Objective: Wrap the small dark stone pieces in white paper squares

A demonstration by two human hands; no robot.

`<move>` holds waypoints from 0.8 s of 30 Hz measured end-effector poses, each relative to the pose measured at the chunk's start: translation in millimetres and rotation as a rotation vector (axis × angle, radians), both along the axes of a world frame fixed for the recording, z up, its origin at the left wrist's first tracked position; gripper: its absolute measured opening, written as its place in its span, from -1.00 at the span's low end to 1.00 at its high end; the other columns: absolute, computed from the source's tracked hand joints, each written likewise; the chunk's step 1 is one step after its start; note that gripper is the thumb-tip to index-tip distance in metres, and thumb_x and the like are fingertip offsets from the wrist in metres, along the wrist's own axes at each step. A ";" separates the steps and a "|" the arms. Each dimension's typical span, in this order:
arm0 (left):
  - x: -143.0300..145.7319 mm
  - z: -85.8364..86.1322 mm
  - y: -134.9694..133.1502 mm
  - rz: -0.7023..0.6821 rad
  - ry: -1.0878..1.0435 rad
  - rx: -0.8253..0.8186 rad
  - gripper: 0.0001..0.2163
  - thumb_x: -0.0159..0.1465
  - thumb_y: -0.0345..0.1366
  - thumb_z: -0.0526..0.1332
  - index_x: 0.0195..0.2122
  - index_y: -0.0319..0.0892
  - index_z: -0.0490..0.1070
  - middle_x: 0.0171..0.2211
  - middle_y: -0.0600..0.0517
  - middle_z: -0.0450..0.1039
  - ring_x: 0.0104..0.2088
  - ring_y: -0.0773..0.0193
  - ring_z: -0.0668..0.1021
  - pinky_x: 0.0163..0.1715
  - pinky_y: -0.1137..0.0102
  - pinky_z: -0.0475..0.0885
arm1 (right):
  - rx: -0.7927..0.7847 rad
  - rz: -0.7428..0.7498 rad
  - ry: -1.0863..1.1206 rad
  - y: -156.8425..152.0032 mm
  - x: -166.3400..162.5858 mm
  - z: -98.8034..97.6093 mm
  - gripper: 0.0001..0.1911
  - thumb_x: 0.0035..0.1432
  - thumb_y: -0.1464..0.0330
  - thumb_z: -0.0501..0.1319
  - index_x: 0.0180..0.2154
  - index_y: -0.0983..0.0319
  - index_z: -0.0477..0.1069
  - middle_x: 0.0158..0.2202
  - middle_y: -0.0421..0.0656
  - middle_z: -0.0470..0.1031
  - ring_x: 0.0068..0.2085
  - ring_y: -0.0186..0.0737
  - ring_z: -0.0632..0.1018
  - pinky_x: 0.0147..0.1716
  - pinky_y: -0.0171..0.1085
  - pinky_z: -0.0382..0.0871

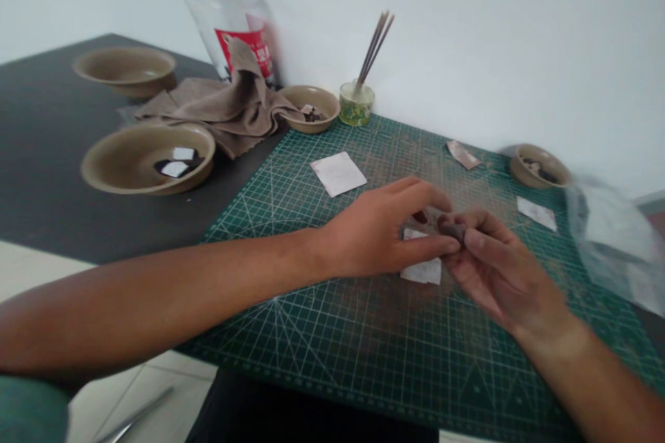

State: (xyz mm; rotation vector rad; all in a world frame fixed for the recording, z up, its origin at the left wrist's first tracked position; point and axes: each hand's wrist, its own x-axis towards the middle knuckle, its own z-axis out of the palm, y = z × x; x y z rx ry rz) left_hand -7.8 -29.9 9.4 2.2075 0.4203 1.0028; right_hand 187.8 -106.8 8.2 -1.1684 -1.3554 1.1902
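Over the green cutting mat (pixel 332 332), both hands meet around a small dark brown-grey piece (pixel 451 230), whose kind I cannot make out. My right hand (pixel 501 266) pinches it between thumb and fingers. The thumb of my left hand (pixel 382 228) touches its near side, with the fingers curled over from the far side. Something small and dark red-brown shows under the left fingers, partly hidden. Beneath the hands lies a pale paper square (pixel 423 272), partly covered. A larger white square (pixel 339 174) lies beyond my left wrist.
Bowls with small dark and white pieces stand at left (pixel 104 169), at the back (pixel 325 100) and at right (pixel 540 152). Also about are another bowl (pixel 125 86), a brown cloth (pixel 208 107), a clear container (pixel 208 7), sticks in a green holder (pixel 356 107) and a plastic bag (pixel 613 235).
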 end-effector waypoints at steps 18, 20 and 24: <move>8.2 0.8 -3.4 -0.165 -0.141 -0.129 -0.86 0.41 -0.27 0.15 -0.23 -0.18 0.45 -0.09 -0.06 0.51 0.01 0.23 0.52 0.06 0.26 0.41 | -0.164 0.031 0.257 -1.2 -4.7 1.3 -0.82 0.20 0.21 0.29 -0.27 0.12 0.35 -0.35 -0.25 0.44 -0.39 -0.34 0.54 -0.36 -0.35 0.54; 8.9 0.1 -2.2 -0.163 -0.169 -0.113 -0.84 0.41 -0.27 0.13 -0.23 -0.18 0.46 -0.10 -0.06 0.52 -0.01 0.23 0.53 0.04 0.28 0.42 | -0.082 0.039 0.191 -2.6 -4.1 4.8 -0.85 0.23 0.23 0.27 -0.29 0.12 0.35 -0.39 -0.27 0.43 -0.40 -0.34 0.53 -0.39 -0.36 0.51; 7.3 -1.3 7.2 -0.052 -0.198 -0.150 -0.78 0.46 -0.25 0.03 -0.11 -0.19 0.45 -0.12 -0.04 0.52 -0.06 0.27 0.54 -0.01 0.36 0.42 | 0.269 0.127 -0.232 -19.0 -16.8 10.6 -0.90 0.24 0.40 0.26 -0.23 0.12 0.35 -0.22 -0.23 0.52 -0.23 -0.31 0.57 -0.26 -0.33 0.52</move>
